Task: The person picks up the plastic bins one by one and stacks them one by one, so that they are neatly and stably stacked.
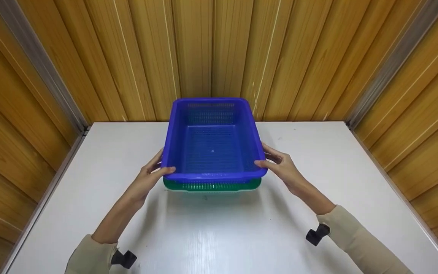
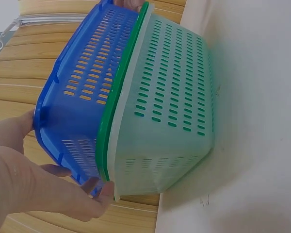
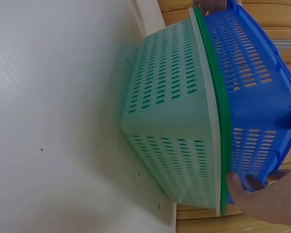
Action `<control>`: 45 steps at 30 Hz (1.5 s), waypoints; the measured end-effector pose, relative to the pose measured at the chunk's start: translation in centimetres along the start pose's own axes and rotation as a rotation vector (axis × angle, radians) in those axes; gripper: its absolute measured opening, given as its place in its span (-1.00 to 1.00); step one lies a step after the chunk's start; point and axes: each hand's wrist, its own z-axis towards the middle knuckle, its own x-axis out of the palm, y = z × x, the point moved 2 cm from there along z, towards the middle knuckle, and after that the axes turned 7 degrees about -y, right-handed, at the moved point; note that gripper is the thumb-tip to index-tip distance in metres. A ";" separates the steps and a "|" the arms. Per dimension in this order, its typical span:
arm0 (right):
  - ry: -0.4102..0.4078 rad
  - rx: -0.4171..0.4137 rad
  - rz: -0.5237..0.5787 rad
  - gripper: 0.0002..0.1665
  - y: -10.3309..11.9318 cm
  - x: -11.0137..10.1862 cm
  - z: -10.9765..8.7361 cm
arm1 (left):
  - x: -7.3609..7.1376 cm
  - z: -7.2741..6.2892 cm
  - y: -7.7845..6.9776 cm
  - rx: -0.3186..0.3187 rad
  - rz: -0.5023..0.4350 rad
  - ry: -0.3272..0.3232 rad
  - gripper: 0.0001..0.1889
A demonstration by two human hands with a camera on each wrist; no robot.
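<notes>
A blue plastic basket [image 1: 211, 177] sits at the top of a nested stack, its perforated walls standing well above the basket below. My left hand [image 1: 148, 179] holds the blue basket's left side near the front corner, thumb over the rim. On the opposite side my right hand [image 1: 285, 171] grips it the same way. Beneath shows the rim of a green basket [image 2: 105, 131], with fingertips of the left hand close to it. A pale green basket [image 2: 169, 141] with slotted walls is lowest, down at the tabletop. Nothing lies inside the blue basket.
The stack is near the back edge of a white table [image 1: 211, 236]. Wood-patterned panels [image 1: 192, 49] rise behind the table and along both sides. Black blocks [image 1: 124, 259] are fixed at both sleeve cuffs.
</notes>
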 end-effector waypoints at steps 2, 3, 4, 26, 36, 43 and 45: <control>0.004 0.005 0.005 -0.11 -0.2 0.0 0.0 | 0.0 0.1 0.1 -0.002 0.003 0.003 -0.15; 0.009 0.010 0.012 -0.11 -0.3 0.0 0.0 | 0.0 0.2 0.1 -0.004 0.002 0.003 -0.15; 0.013 0.017 0.019 -0.11 -0.5 0.1 0.0 | 0.0 0.2 0.2 -0.006 0.003 0.005 -0.14; 0.082 0.115 0.059 -0.02 -3.1 1.1 -0.5 | 0.4 0.7 2.9 -0.065 -0.053 -0.020 -0.11; 0.061 0.117 0.025 0.03 -3.2 0.5 -0.5 | 1.2 1.6 3.3 -0.028 -0.073 -0.015 -0.11; 0.048 0.128 0.017 0.02 -3.5 0.8 0.0 | 1.3 1.6 3.4 -0.022 -0.089 -0.009 -0.11; 0.055 0.124 0.023 0.02 -3.5 1.2 0.3 | 1.0 1.4 3.4 -0.020 -0.089 -0.010 -0.11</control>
